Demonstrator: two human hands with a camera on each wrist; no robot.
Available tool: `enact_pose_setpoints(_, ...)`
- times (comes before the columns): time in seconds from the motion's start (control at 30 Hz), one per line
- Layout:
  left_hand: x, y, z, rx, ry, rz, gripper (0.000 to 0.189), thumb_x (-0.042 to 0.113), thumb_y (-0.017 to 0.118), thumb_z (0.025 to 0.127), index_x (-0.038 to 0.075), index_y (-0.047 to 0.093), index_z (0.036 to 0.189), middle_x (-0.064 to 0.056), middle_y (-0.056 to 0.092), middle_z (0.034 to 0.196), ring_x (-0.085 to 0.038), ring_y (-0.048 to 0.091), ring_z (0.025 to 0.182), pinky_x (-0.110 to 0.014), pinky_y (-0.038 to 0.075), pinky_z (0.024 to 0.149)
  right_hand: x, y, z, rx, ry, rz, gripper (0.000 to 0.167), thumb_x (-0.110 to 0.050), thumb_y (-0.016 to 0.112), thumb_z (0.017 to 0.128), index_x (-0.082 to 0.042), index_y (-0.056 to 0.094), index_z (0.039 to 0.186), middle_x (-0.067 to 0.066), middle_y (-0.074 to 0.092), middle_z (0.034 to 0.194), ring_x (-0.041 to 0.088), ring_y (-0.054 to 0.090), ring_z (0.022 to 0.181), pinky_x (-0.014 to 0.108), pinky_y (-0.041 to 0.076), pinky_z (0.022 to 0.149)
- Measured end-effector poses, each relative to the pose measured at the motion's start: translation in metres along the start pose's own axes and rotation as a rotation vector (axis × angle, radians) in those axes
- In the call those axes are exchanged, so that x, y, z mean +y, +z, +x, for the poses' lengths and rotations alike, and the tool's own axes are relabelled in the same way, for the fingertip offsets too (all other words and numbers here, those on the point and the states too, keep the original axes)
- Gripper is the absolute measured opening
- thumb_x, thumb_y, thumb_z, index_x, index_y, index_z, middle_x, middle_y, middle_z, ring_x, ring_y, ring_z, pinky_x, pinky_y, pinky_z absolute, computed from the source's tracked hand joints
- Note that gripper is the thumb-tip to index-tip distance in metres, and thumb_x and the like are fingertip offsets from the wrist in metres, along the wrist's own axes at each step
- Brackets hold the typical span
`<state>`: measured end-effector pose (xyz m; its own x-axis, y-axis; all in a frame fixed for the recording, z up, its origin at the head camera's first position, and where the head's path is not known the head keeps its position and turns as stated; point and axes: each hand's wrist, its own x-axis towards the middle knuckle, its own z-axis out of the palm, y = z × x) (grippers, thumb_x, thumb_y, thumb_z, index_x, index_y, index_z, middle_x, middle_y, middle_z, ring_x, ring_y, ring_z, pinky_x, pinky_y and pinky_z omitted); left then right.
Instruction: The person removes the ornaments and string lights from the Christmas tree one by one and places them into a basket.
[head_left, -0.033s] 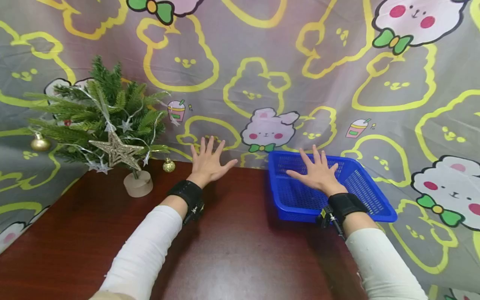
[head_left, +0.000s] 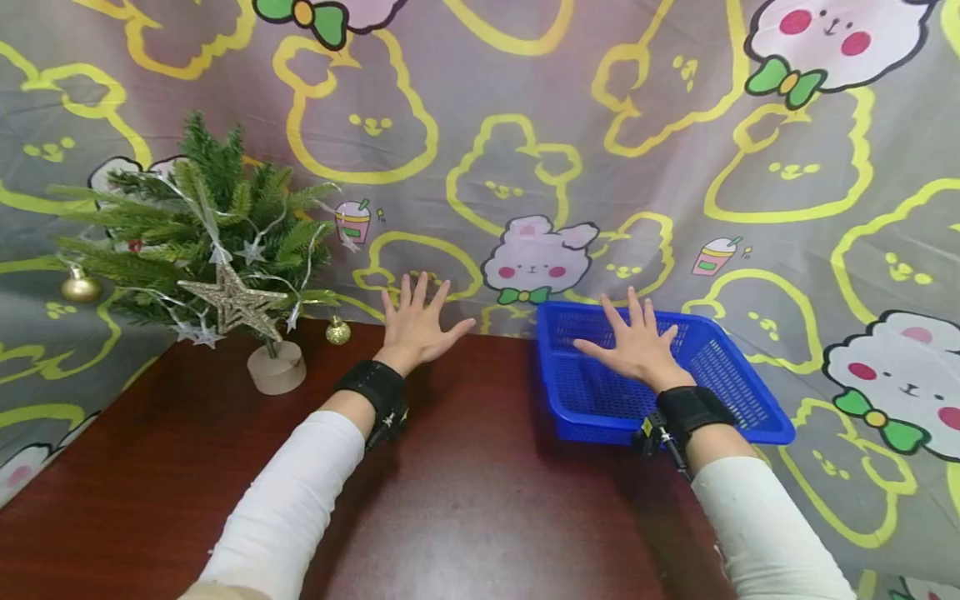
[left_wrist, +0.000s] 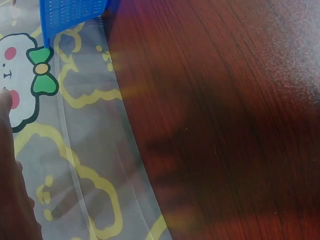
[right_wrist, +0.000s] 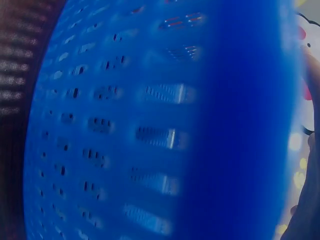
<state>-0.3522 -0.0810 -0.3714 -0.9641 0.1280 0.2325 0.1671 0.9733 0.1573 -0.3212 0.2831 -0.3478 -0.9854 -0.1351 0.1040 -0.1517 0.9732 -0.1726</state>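
My left hand (head_left: 416,331) is held out over the far part of the brown table (head_left: 450,500), fingers spread and straight, holding nothing. To its right, my right hand (head_left: 636,343) is stretched over a blue plastic basket (head_left: 592,427), its fingers also spread and nothing in them. The right wrist view is mostly filled by the basket's slotted wall (right_wrist: 100,125) and blurred rim, with a sliver of that hand at the right edge. Only the edge of my left hand (left_wrist: 15,175) shows in the left wrist view. Both wrists wear black straps.
A small artificial Christmas tree (head_left: 247,183) on a pale wooden base (head_left: 277,369) stands at the back left. It carries a glittery star (head_left: 236,302), gold baubles (head_left: 80,286) and a string of star lights. A grey cartoon-print cloth (head_left: 525,83) hangs behind the table.
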Motion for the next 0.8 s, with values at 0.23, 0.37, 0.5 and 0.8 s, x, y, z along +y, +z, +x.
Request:
enact_pose_setpoints(0.23,-0.001,-0.002,-0.003,0.006,-0.003,-0.012,0.091,0.084,0.031,0.086,0.032,0.016,0.159,-0.011,0.006,0.168,-0.04,-0.001,0.155,-0.07,0.001,0.118,-0.002,-0.002,-0.002,-0.006,0.003,0.003,0.101,-0.083,0.043,0.083,-0.031,0.003,0.16,0.019,-0.011,0.166,0.053,-0.006,0.15,0.087,-0.002,0.099)
enact_pose_setpoints(0.37,0.001,-0.004,-0.004,0.0,-0.001,-0.015,0.091,0.085,0.03,0.086,0.033,0.015,0.159,-0.01,0.004,0.168,-0.039,-0.002,0.155,-0.069,0.0,0.118,-0.004,-0.006,-0.005,-0.02,-0.007,0.0,0.101,-0.082,0.043,0.084,-0.031,0.002,0.16,0.019,-0.011,0.166,0.053,-0.007,0.149,0.087,-0.003,0.1)
enact_pose_setpoints(0.5,0.003,-0.007,-0.004,0.014,0.019,-0.02,0.092,0.085,0.03,0.085,0.032,0.015,0.159,-0.01,0.006,0.168,-0.04,-0.001,0.155,-0.069,0.001,0.118,-0.005,-0.011,-0.006,-0.016,-0.021,0.001,0.099,-0.081,0.044,0.085,-0.031,0.002,0.16,0.018,-0.012,0.166,0.053,-0.008,0.15,0.087,-0.003,0.1)
enact_pose_setpoints(0.8,0.008,-0.02,-0.011,0.001,0.056,-0.047,0.094,0.086,0.031,0.084,0.032,0.014,0.159,-0.009,0.01,0.168,-0.039,0.005,0.155,-0.07,0.007,0.118,-0.012,-0.026,-0.015,-0.025,-0.051,-0.012,0.098,-0.08,0.044,0.085,-0.03,0.005,0.16,0.018,-0.011,0.166,0.053,-0.005,0.15,0.086,0.0,0.101)
